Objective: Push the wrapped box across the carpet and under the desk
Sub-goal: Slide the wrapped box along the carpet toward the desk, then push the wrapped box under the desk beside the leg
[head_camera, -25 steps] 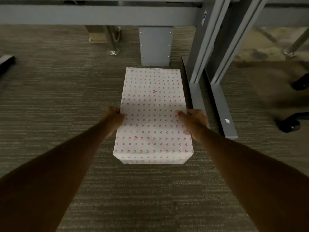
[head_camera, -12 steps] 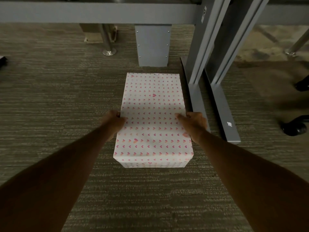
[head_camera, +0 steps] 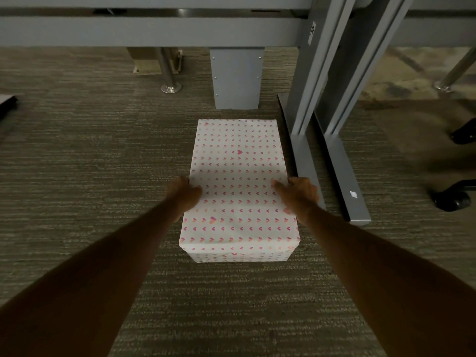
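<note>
My arms run up from the bottom corners of the frame to the box [head_camera: 238,186], which sits on the carpet [head_camera: 90,176] at centre frame. My left hand [head_camera: 184,195] clasps its left side and my right hand [head_camera: 300,193] its right side, thumbs lying over the top edges, so both hands are grasping the box. I judge I am midway through the push: its far end is just short of the desk beam [head_camera: 154,30] across the top of the frame. What it holds under the paper I cannot tell. Next I need a straight shove forward, staying clear of the desk leg [head_camera: 309,163] just beside it on the right and stopping before the grey panel [head_camera: 235,78] beyond.
</note>
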Available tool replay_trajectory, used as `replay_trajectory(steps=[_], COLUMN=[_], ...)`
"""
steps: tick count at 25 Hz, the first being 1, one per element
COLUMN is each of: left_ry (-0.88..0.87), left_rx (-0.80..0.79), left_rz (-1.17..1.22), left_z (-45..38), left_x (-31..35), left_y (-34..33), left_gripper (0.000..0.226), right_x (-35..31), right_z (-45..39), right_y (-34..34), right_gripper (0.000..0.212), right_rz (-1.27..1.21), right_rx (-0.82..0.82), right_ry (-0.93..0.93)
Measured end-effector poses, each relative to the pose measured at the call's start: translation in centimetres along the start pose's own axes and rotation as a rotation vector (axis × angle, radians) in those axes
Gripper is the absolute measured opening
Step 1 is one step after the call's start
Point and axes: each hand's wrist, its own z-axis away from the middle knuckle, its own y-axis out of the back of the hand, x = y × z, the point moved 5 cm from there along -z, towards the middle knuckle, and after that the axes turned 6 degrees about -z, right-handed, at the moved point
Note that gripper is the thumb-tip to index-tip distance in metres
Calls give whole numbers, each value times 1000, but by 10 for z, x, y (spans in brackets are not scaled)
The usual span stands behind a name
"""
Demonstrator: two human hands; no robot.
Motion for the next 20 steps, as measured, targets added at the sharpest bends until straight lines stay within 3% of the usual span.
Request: replay_trajectory(steps=[5, 10, 15, 20], left_ry=[-144, -417, -474, -467], left_rx=[137, 373, 395, 395], left_rz=[-258, -698, -749, -785], left_z=[16, 30, 39, 42], left_x=[12, 32, 47, 53], left_y=[5, 23, 27, 30], left_gripper=[70, 111, 118, 120], right_x=[-11, -45, -65, -71], right_z=[10, 24, 33, 35], right_y=[-2, -1, 1, 6], right_gripper=[72, 105, 113, 114], right_rz=[115, 518, 703, 743], right_rx=[-24, 11, -4, -7], right_ry=[133, 471, 614, 610])
